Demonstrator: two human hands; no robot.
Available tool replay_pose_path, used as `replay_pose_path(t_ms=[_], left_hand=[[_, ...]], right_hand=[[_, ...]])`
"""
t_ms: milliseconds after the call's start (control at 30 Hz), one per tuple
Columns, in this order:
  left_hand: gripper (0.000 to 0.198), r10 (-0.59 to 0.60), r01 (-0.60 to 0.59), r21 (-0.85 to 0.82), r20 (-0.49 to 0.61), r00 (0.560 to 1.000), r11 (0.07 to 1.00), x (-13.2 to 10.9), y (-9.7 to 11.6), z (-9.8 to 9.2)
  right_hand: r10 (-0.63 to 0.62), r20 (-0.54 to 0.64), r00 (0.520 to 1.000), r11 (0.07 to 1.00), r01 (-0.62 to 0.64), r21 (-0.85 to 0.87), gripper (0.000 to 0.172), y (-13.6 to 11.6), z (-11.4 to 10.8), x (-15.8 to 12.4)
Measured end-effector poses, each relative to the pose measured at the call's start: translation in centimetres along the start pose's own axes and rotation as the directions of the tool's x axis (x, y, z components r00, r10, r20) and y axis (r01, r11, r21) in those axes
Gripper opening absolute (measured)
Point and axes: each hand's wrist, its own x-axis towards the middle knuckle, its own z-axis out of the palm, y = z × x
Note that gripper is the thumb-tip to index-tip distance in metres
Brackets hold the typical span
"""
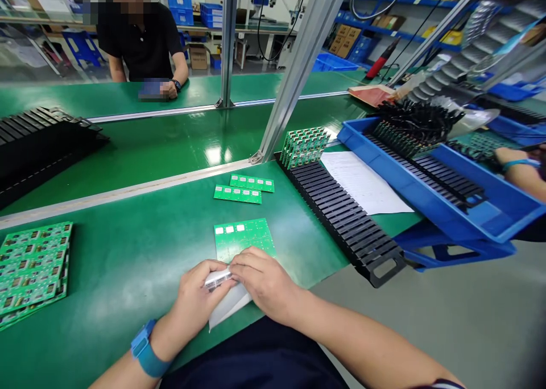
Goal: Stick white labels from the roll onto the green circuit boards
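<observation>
Here's the left grip (199,294), closed in a pinch on the curled white label sheet (216,280); right grip (265,282) bunched at its right end, whether pinching I can't tell! Just ahead, flat on the bench (140,218), the green panel (251,238); farther out, two narrow green boards (237,194).

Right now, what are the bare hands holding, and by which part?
The left hand and right hand pinch a thin white sheet by its bent upper part; its lower corner sticks out below them.
</observation>
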Motion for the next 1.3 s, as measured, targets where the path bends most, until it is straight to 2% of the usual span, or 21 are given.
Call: replay_pose_path(t_ms=[167, 367, 467, 700, 900, 1000, 1100, 1167, 1233, 1300], left_hand=[[0.017, -0.05, 0.05, 0.001, 0.016, 0.999, 0.999, -0.1, -0.2, 0.0], [0.014, 0.113, -0.11, 0.066, -0.032, 0.993, 0.992, -0.4, -1.1, 0.2], [0.013, 0.144, -0.141, 0.072, -0.027, 0.989, 0.987, -0.4, -1.3, 0.3], [0.011, 0.047, -0.046, 0.051, -0.014, 0.999, 0.998, -0.4, -1.1, 0.2], [0.012, -0.057, 0.057, 0.02, 0.001, 0.998, 0.998, 0.2, -0.3, 0.0], [0.01, -0.081, 0.081, 0.016, 0.023, 0.996, 0.997, 0.4, -0.4, -0.1], [0.012, -0.051, 0.05, 0.043, 0.016, 0.999, 0.998, 0.3, -0.8, -0.1], [0.014, 0.003, -0.003, 0.056, 0.0, 1.0, 0.998, 0.1, -1.1, 0.1], [0.014, 0.091, -0.09, 0.062, -0.013, 0.996, 0.994, -0.2, -1.3, 0.3], [0.015, 0.188, -0.187, 0.063, -0.01, 0.982, 0.98, -0.4, -1.4, 0.5]], right_hand=[[-0.022, -0.037, 0.999, 0.999, 0.021, -0.03, 0.017, -0.1, 0.0, -0.1], [0.038, -0.045, 0.998, 0.999, -0.038, 0.008, 0.017, 0.0, 0.4, 0.3], [0.022, -0.044, 0.999, 1.0, -0.021, 0.02, 0.016, 0.2, 0.5, 0.3], [-0.023, -0.069, 0.997, 0.999, 0.026, 0.042, 0.018, 0.5, 0.2, 0.4], [-0.019, -0.054, 0.998, 1.0, 0.018, -0.025, 0.017, 0.2, 0.1, 0.4], [-0.001, -0.038, 0.999, 1.0, 0.002, 0.02, 0.014, -0.2, -0.2, 0.3], [0.073, -0.028, 0.997, 0.985, -0.068, 0.161, 0.01, 0.1, -1.3, 0.3], [0.182, -0.025, 0.983, 0.958, -0.172, 0.228, 0.009, 1.5, -2.5, 0.5], [0.33, -0.025, 0.944, 0.919, -0.315, 0.239, 0.009, 3.9, -3.7, 0.9], [0.473, -0.011, 0.881, 0.86, -0.459, 0.222, 0.011, 6.9, -4.7, 1.3]])
